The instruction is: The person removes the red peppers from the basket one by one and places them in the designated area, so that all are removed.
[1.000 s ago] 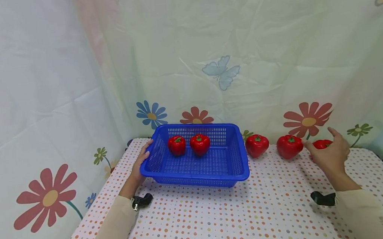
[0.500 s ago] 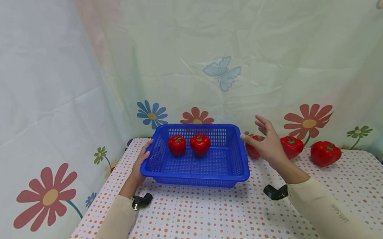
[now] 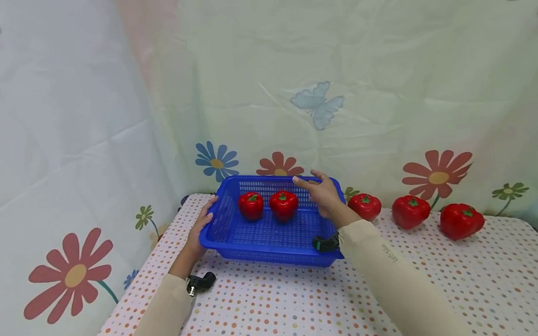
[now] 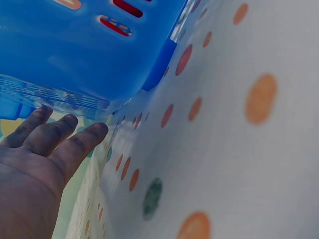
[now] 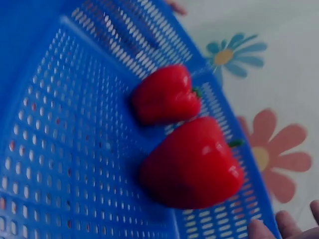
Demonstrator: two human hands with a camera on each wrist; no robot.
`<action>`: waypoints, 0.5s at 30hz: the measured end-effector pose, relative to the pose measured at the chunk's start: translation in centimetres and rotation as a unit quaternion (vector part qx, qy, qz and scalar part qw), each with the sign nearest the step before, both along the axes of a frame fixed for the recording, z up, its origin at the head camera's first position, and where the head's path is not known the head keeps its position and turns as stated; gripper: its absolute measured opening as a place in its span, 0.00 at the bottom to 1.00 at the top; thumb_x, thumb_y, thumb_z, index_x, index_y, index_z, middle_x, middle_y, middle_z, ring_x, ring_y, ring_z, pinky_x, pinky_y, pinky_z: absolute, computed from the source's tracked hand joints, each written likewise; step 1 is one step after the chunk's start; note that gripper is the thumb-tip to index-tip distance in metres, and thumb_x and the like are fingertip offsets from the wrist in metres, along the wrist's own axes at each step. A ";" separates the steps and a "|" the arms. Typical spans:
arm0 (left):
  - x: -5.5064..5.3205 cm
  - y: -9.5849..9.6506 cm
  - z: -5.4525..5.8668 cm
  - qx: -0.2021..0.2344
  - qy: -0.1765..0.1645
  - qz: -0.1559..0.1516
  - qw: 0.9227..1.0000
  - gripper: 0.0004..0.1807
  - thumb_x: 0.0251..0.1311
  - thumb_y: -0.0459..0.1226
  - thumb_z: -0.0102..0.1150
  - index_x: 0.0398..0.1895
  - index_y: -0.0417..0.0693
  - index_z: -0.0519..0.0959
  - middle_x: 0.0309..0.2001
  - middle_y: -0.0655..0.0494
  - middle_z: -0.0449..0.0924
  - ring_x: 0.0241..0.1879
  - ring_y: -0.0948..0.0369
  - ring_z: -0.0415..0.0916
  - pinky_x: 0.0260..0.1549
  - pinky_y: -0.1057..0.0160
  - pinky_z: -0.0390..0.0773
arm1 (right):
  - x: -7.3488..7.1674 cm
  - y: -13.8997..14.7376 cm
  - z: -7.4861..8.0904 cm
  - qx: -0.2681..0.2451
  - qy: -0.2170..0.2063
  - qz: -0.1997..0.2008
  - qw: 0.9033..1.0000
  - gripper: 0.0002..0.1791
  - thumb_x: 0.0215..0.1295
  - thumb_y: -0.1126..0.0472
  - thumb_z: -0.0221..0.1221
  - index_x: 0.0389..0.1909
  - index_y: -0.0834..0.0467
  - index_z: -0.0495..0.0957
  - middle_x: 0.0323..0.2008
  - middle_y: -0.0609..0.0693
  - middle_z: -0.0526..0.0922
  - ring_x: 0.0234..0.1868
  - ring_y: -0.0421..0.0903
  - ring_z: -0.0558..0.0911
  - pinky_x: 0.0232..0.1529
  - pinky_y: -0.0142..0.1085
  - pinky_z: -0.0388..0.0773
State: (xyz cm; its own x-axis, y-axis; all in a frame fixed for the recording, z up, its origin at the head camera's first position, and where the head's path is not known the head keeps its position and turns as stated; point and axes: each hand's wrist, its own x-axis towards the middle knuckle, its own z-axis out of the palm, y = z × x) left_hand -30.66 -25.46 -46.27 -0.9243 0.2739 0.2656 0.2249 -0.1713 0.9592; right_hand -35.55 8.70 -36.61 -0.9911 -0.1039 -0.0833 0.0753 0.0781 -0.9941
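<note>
1. Evidently, the right hand (image 3: 325,195) holds nothing: its fingers stand wide apart over the right end of the blue plastic basket (image 3: 270,250).
2. Just left of that hand, inside the basket, sits the nearer red bell pepper (image 3: 283,206); past it, farther left of the hand, sits the second red bell pepper (image 3: 251,207).
3. The left hand (image 3: 200,229) lies along the basket's left end, fingers stretched rather than curled. Its wrist view is dim, so I can't say whether every fingertip touches the wall.
4. Right of the right hand, outside the basket, three more red bell peppers (image 3: 365,207) (image 3: 411,211) (image 3: 462,221) run in a row away from it on the dotted tablecloth (image 3: 280,309).
5. The step in hand reads as a reach for a pepper in the basket, with no grasp made.
6. Next, I judge, the right hand should go left and down, then close round the nearer pepper, the left hand steadying the basket.
</note>
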 end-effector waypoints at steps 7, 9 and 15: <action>0.2 -0.2 0.1 0.002 0.001 0.004 1.000 0.31 0.75 0.40 0.28 0.79 0.49 0.41 0.80 0.46 0.35 0.78 0.41 0.38 0.71 0.36 0.45 | -1.7 -1.5 -1.2 0.108 0.011 0.027 0.994 0.48 0.60 0.46 0.66 0.76 0.55 0.54 0.74 0.64 0.59 0.72 0.62 0.62 0.70 0.56 0.62; 0.3 -0.1 0.2 0.000 0.001 0.002 1.000 0.31 0.75 0.40 0.28 0.79 0.49 0.41 0.80 0.46 0.35 0.78 0.41 0.37 0.71 0.36 0.45 | -1.9 -1.7 -1.5 0.151 0.015 0.060 0.987 0.47 0.60 0.46 0.66 0.75 0.56 0.56 0.73 0.65 0.60 0.72 0.63 0.63 0.70 0.57 0.63; 0.4 0.1 0.4 -0.009 0.000 0.004 1.000 0.30 0.76 0.40 0.28 0.79 0.50 0.42 0.80 0.46 0.36 0.77 0.41 0.39 0.71 0.38 0.47 | -2.3 -2.4 -2.4 0.205 0.028 0.131 0.969 0.44 0.60 0.48 0.67 0.74 0.55 0.59 0.72 0.65 0.61 0.73 0.64 0.62 0.68 0.58 0.65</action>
